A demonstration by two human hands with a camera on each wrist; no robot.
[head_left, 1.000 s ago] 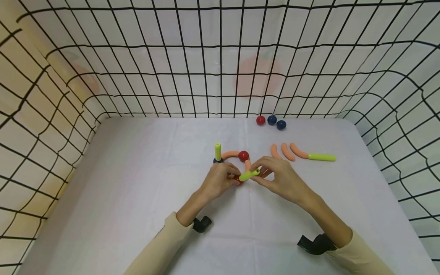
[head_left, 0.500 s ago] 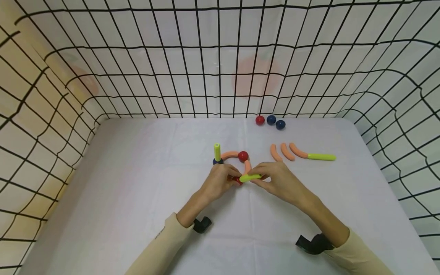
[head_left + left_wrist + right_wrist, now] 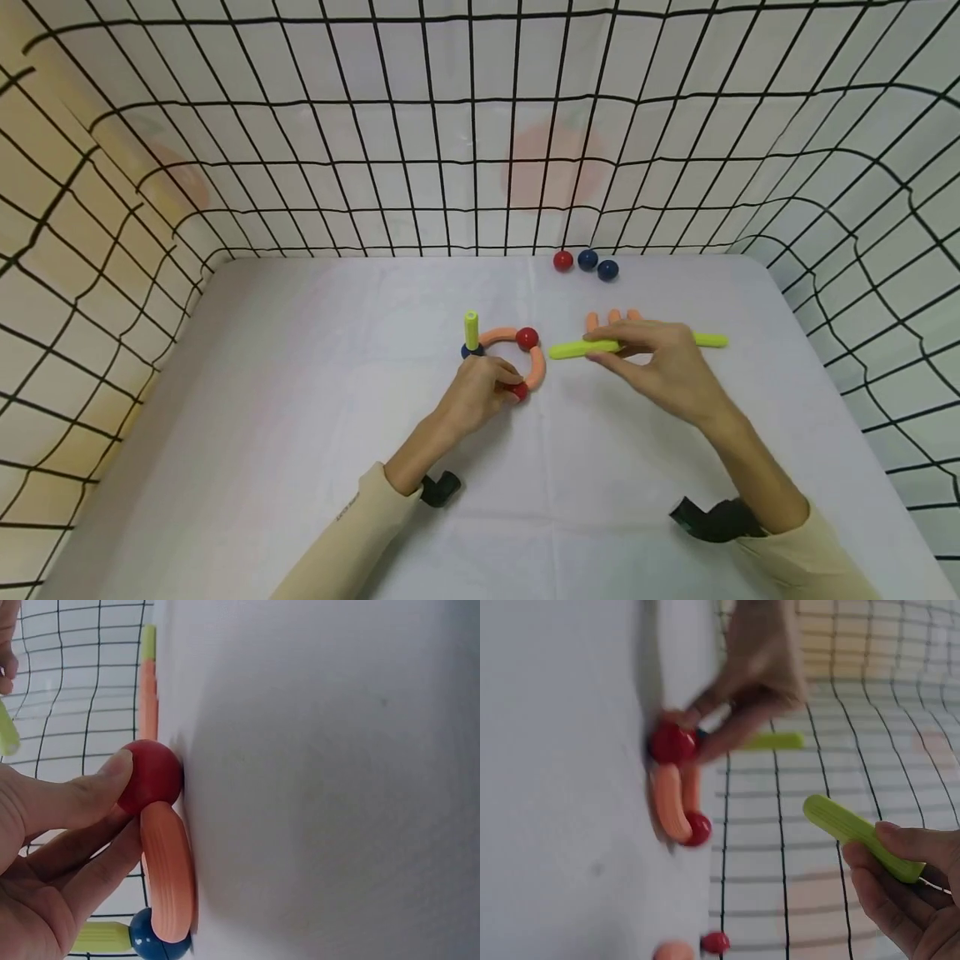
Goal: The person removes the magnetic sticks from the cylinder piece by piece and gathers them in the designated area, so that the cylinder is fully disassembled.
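With thumb and fingers, my left hand [image 3: 476, 392] pinches a red ball [image 3: 156, 776] low on the table. Curved orange sticks [image 3: 169, 874] join this ball to others in a ring-like shape. Its far corner is another red ball [image 3: 527, 337]; at the left corner, a blue ball [image 3: 470, 352] carries an upright green stick [image 3: 471, 329]. To the right of the ring, my right hand [image 3: 663, 367] holds another green stick [image 3: 855, 829] between thumb and fingers. This stick is apart from the ring, its free end pointing left.
Behind my right hand lie several curved orange sticks [image 3: 592, 322] and one more green stick [image 3: 710, 340], partly hidden. A loose red ball [image 3: 563, 261] and two blue balls [image 3: 608, 270] sit at the table's back edge. Black netting [image 3: 390, 167] surrounds the back and sides.
My right hand has drawn the green stick away from the held red ball, rightward and toward the loose orange sticks. My left hand has stayed on its ball.
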